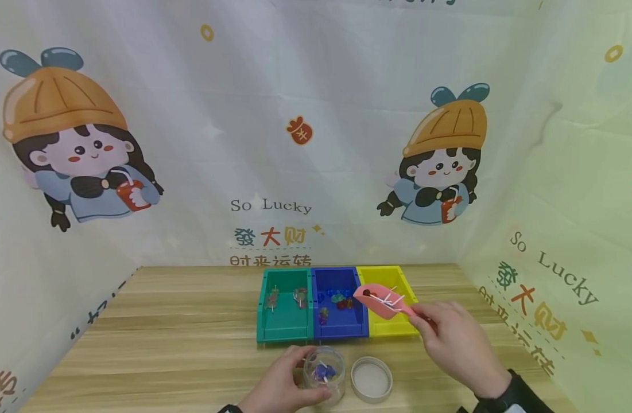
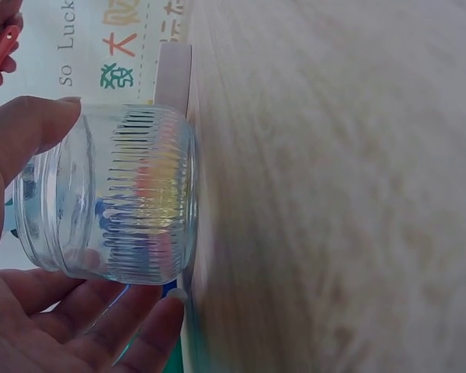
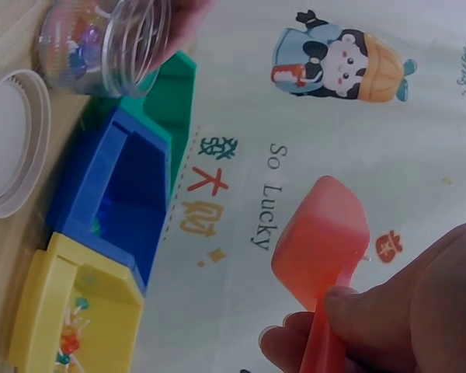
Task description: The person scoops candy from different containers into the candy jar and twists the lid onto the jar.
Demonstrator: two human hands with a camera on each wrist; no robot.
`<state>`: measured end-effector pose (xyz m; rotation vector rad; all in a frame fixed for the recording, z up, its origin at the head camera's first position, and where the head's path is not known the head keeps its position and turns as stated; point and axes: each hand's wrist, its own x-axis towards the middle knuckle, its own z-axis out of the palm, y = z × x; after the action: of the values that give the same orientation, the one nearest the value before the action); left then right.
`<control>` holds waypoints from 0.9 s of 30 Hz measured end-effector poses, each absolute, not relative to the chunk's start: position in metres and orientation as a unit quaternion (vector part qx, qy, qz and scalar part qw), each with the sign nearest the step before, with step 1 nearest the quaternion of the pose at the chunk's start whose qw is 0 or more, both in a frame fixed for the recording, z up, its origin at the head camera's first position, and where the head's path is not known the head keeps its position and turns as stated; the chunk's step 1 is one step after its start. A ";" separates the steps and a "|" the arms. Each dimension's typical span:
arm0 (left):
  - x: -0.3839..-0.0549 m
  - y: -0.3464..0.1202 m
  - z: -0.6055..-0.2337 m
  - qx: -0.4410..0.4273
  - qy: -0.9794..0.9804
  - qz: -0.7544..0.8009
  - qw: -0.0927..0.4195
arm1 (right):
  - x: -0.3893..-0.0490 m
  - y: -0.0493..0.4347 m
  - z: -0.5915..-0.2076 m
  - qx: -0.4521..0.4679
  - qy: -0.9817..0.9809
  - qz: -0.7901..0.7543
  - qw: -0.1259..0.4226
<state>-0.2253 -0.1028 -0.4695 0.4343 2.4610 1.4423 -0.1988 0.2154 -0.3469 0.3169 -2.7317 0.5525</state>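
Note:
My left hand (image 1: 282, 383) grips a clear ribbed glass jar (image 2: 93, 194) that stands open-topped on the table, thumb on one side and fingers on the other. Inside the jar lie several small candies on white sticks, blue ones (image 1: 324, 373) among them. In my right hand (image 1: 460, 344) is the handle of a pink scoop (image 1: 373, 297), held above the blue and yellow bins. The scoop carries several white-stick lollipops and a dark piece, seen in the head view. From the right wrist, the scoop's underside faces the camera and its load is hidden.
Three joined bins, green (image 1: 285, 334), blue (image 1: 341, 330) and yellow (image 1: 393, 328), stand behind the jar, with small translucent candies in them. A round whitish lid (image 1: 371, 378) lies right of the jar. Printed cloth (image 1: 346, 172) surrounds the wooden table (image 1: 192, 321).

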 end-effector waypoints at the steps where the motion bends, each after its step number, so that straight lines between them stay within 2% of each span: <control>1: -0.225 -0.103 -0.469 0.148 0.845 0.497 0.129 | -0.198 0.214 -0.346 0.115 -0.959 0.192 0.172; 21: -0.225 -0.104 -0.471 0.156 0.843 0.501 0.120 | -0.189 0.191 -0.338 0.194 -0.954 0.166 0.156; 27: -0.226 -0.103 -0.470 0.146 0.841 0.505 0.127 | -0.189 0.188 -0.341 0.203 -0.958 0.151 0.137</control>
<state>-0.2255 -0.1029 -0.4702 0.4258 2.4479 1.4699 -0.1891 0.1877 -0.3409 0.5871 -2.7727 0.4373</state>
